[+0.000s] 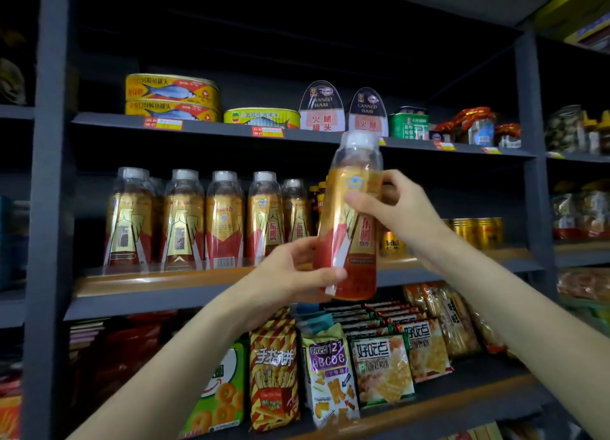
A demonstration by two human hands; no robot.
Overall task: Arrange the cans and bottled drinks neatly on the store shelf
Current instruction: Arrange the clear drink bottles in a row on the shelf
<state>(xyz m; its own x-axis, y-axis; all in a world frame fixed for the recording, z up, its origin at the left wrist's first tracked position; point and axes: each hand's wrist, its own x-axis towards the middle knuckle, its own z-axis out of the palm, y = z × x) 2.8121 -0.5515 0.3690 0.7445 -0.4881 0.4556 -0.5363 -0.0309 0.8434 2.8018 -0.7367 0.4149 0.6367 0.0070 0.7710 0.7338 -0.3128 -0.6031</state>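
I hold a gold-and-red labelled drink bottle (346, 228) with a clear cap upright in front of the middle shelf (165, 283). My left hand (290, 271) grips its lower part and my right hand (396, 208) grips its upper label. On that shelf a row of several matching bottles (204, 221) stands at the left. Gold cans (475, 231) stand on the same shelf at the right, partly hidden behind my right hand. A gap on the shelf lies behind the held bottle.
The top shelf (211, 127) carries fish tins (171, 98), canned ham (321, 108), a green tin (408, 122) and jars. Snack bags (330, 370) fill the lower shelf. Dark uprights (49, 208) frame the bay, with more goods on the neighbouring shelves.
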